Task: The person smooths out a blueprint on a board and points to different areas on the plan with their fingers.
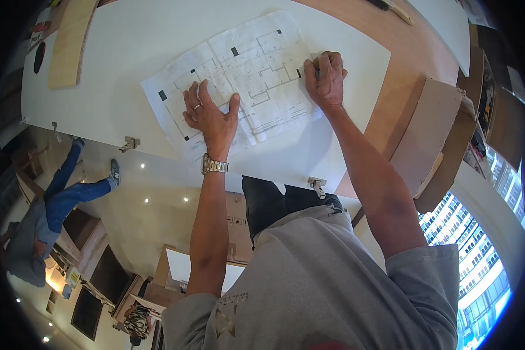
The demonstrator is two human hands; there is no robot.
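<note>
A creased paper floor plan (265, 64) lies at a slant on a large white board (122, 70). My left hand (211, 114) rests on the left part of the sheet with its fingers spread; it wears a ring, and there is a metal watch on the wrist. At the sheet's right edge is my right hand (326, 81), its fingers curled in. Whether paper or some small thing is between those fingers is hidden. Metal hinges, one left of my left wrist (130, 143) and another near my waist (317, 185), sit along the board's near edge.
A plywood strip (73, 44) and a black object (39, 57) lie on the board's left. Beyond it are a wooden-handled brush (398, 11) and, to the right, a cardboard box (420, 137). Another person (58, 201) in jeans is at the left. A window (472, 251) shows buildings.
</note>
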